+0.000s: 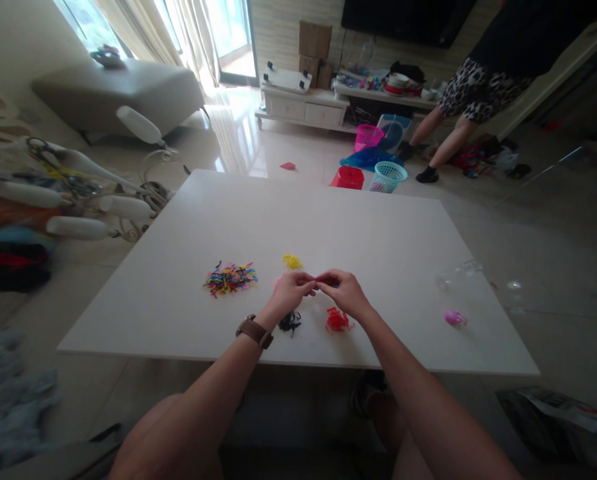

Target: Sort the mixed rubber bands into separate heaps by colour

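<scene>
My left hand (293, 291) and my right hand (342, 288) meet fingertip to fingertip over the white table (238, 207). Both are closed in a pinch; whatever is between the fingers is too small to name. Around them lie little piles of small, thin, loop-like pieces: a yellow pile (292, 261) behind, a black pile (290, 323) by my left wrist and a red pile (337, 320) under my right hand. A bit of pink (277, 283) peeks out beside my left hand, and some blue is mostly covered by my right. Further left sits a larger mixed-colour pile (230, 279).
A pink object (454, 318) and clear plastic pieces (471, 267) are at the table's right side. Past the far edge stand a red bin (348, 178), a teal basket (389, 175) and a pink basket (367, 137). Another person (471, 90) stands beyond. A white-armed lamp (138, 125) lies left.
</scene>
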A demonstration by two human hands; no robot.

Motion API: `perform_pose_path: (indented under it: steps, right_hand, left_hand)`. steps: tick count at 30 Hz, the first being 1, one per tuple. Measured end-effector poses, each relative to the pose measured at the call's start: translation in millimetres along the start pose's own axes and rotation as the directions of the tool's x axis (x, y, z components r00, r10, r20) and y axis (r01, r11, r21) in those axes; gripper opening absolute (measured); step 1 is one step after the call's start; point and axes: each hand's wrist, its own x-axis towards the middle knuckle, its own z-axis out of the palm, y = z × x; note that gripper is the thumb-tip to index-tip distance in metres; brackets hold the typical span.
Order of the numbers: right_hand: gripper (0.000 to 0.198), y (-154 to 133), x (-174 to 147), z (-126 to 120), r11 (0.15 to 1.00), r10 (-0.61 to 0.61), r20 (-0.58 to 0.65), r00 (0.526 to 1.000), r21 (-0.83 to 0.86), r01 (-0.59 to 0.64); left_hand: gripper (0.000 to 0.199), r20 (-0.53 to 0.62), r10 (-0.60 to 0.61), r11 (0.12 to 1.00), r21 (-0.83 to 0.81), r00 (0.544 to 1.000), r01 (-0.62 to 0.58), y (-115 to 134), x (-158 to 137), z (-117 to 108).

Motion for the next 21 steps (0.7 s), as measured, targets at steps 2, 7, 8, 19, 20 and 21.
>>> perform_pose_path:
  steps: [2,7,8,19,20,21]
  right_hand:
    - [0.016,2,-1,-1,0.999,0.019,0.008,1.000,0.039,-0.019]
    - [0.011,7,0,-8,0.997,0.068,-0.055,0.996,-0.029,-0.069]
    - [0.013,8,1,-9,0.996,0.072,-0.079,0.994,-0.037,-0.075]
    - [0.013,6,-1,-11,0.995,0.099,0.013,0.995,0.001,-0.099]
    - [0.013,6,-1,-10,0.995,0.100,0.025,0.995,0.004,-0.100]
    - [0.014,7,-2,-10,0.995,0.100,0.036,0.994,0.006,-0.100]
  left_hand:
    - [0.015,-0.002,0.000,1.000,-0.012,1.000,0.000,-2,0,0]
    - [0.020,0.032,-0.001,1.000,0.030,0.999,0.000,-3,-1,3]
    - [0.019,0.035,-0.005,0.999,0.042,0.999,0.003,-3,-1,4]
    - [0.016,0.028,0.013,0.999,0.043,1.000,-0.014,-1,-2,5]
    - [0.016,0.027,0.017,0.999,0.040,1.000,-0.018,-1,-2,5]
    - [0.015,0.026,0.018,0.999,0.040,0.999,-0.019,-2,-2,4]
